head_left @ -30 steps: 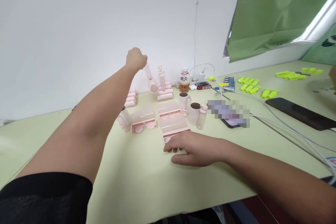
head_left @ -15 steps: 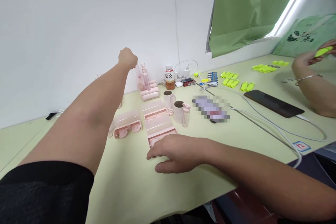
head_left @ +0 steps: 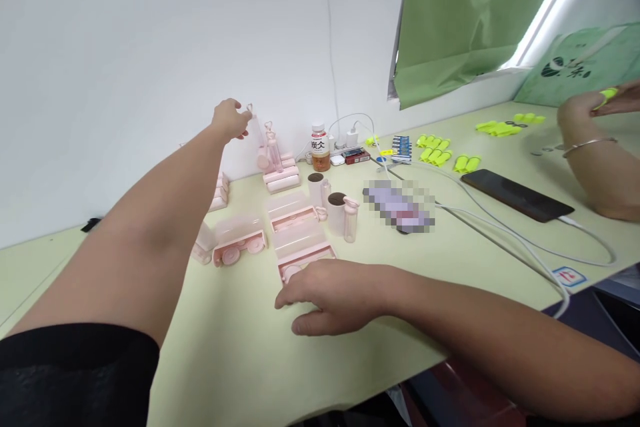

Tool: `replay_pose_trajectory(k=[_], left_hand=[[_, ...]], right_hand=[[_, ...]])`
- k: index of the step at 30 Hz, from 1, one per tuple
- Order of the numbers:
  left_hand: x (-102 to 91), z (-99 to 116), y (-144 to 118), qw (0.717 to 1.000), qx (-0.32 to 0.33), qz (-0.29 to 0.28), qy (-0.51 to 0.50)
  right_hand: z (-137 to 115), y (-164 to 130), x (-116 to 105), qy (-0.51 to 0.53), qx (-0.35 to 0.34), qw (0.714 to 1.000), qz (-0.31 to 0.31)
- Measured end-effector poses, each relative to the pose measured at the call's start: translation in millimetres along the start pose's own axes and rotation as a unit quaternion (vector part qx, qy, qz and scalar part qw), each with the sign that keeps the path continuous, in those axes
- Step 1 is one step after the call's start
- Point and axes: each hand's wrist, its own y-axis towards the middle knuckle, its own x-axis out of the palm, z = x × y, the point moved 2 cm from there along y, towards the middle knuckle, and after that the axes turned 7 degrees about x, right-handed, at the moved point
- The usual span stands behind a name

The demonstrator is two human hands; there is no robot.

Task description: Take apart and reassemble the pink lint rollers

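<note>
In the head view the left hand stretches to the back of the counter, its grip released, fingers just beside an upright pink handle propped on stacked pink rollers by the wall. The right hand lies flat and holds nothing, fingertips pinning the nearest pink case, apparently to steady it.

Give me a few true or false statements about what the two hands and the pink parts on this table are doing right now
1. The left hand reaches toward the upright pink plastic tubes by the white wall. True.
2. The right hand is lifted high off the pale green table. False: it rests low, at the nearest pink clear-lidded case.
3. A brown drink bottle with a white cap stands near the wall. True.
4. The black phone lies under the right hand. False: it lies far right, apart.
</note>
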Motion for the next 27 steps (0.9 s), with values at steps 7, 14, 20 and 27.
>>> replay_pose_trajectory(k=[7,14,20,27], left_hand=[[-74.6,-37,-14,0.95,-0.004,-0.013,0.311],[-91.1,-105,-70,0.908,-0.077,-0.19,0.367],[-107.9,-107,-110,0.951,-0.025,-0.088,0.295],[-171.5,-51,-186,0.976,0.079,0.204,-0.007]], right_hand=[[2,-1,0,0.01,0.014,1.0,-0.003],[5,1,3,0.03,0.008,0.999,0.012],[7,0,0,0.073,0.004,0.996,0.054],[25,4,-18,0.194,0.057,0.948,0.247]])
